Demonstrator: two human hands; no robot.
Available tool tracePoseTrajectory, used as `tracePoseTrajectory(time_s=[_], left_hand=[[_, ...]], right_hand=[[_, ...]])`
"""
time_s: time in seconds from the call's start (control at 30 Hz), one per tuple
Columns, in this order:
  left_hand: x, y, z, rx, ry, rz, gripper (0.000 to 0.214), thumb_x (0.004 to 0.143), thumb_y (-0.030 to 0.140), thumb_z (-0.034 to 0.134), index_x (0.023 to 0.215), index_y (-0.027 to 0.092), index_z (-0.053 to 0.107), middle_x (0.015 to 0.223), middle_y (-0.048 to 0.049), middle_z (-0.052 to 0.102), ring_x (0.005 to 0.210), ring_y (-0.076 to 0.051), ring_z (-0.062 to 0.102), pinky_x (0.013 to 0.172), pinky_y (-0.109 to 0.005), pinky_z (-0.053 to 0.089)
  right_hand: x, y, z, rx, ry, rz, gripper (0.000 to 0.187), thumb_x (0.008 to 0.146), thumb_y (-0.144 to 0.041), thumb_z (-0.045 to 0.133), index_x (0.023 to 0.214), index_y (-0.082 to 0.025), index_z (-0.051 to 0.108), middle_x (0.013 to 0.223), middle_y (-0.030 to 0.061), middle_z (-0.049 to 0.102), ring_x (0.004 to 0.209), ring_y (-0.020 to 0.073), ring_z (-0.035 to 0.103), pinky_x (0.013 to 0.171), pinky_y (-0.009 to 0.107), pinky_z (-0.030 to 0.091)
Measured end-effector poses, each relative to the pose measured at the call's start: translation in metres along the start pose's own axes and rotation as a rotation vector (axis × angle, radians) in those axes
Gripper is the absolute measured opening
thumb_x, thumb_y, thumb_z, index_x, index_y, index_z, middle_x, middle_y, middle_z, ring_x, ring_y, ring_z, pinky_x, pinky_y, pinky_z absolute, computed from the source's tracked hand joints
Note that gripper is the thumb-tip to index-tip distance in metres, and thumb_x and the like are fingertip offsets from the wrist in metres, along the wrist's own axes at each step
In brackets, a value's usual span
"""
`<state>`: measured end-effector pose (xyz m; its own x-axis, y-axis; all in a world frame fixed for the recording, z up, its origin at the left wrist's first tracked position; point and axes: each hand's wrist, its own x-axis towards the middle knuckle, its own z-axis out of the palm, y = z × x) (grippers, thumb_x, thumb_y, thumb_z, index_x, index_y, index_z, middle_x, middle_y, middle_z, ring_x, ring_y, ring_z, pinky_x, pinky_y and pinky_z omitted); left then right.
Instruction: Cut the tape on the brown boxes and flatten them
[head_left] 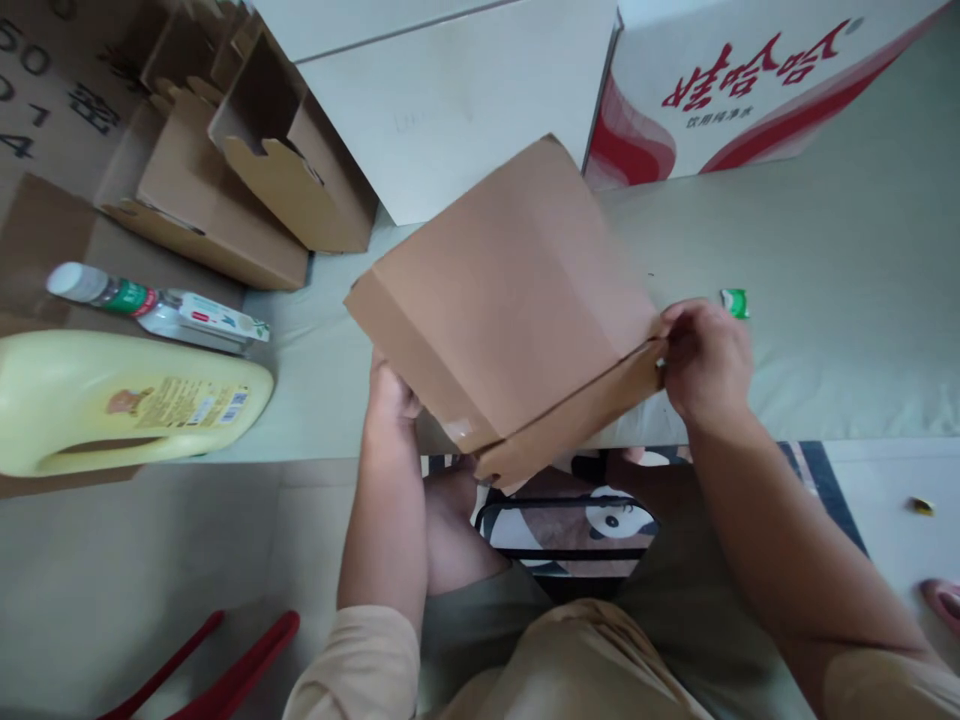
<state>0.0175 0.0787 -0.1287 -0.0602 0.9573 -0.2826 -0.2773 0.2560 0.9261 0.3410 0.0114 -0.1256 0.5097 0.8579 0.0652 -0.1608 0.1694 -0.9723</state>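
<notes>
A brown cardboard box (pixel 502 290) is held tilted in front of me, above the edge of the pale green surface. My left hand (pixel 394 388) grips it from the lower left, with most of its fingers hidden behind the cardboard. At the right corner, my right hand (pixel 705 355) pinches the end of a narrow side flap (pixel 577 415). A dark gap runs between this flap and the broad panel. A small piece of clear tape or label shows near the lower left edge.
Several folded cardboard boxes (pixel 300 180) stand at the upper left. Below them lie a clear bottle (pixel 157 305) and a large yellow jug (pixel 135 400). A white carton (pixel 465 100) and a red-and-white carton (pixel 720 110) stand behind. A green wrapper (pixel 735 303) lies right.
</notes>
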Motion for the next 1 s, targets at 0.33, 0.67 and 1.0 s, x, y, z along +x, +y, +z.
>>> tracePoseTrajectory(time_s=[0.33, 0.67, 1.0], left_hand=[[0.0, -0.018, 0.016, -0.002, -0.036, -0.274, 0.04, 0.062, 0.043, 0.09, 0.088, 0.019, 0.071, 0.067, -0.0019, 0.072, 0.066, -0.025, 0.074, 0.068, -0.038, 0.062], [-0.003, -0.011, 0.028, -0.049, -0.105, -0.282, 0.069, 0.066, 0.09, 0.07, 0.081, 0.022, 0.071, 0.078, -0.0113, 0.077, 0.098, -0.038, 0.078, 0.078, -0.05, 0.065], [0.011, -0.007, 0.017, -0.13, 0.01, 0.112, 0.057, 0.063, 0.052, 0.093, 0.108, 0.022, 0.073, 0.116, -0.0108, 0.08, 0.127, -0.036, 0.071, 0.105, -0.048, 0.06]], right_hand=[[0.007, -0.004, -0.008, -0.073, -0.24, 0.249, 0.052, 0.075, -0.071, 0.076, 0.1, -0.026, 0.071, 0.089, 0.0025, 0.075, 0.073, 0.0194, 0.067, 0.06, 0.032, 0.053], [0.0, -0.003, -0.006, -0.078, -0.325, 0.33, 0.049, 0.067, -0.064, 0.088, 0.085, -0.023, 0.068, 0.072, -0.0006, 0.069, 0.057, 0.0153, 0.061, 0.05, 0.029, 0.05], [0.019, -0.008, -0.027, 0.073, -0.285, 0.318, 0.059, 0.072, -0.08, 0.07, 0.098, -0.027, 0.071, 0.079, 0.0024, 0.074, 0.063, 0.0203, 0.069, 0.055, 0.035, 0.056]])
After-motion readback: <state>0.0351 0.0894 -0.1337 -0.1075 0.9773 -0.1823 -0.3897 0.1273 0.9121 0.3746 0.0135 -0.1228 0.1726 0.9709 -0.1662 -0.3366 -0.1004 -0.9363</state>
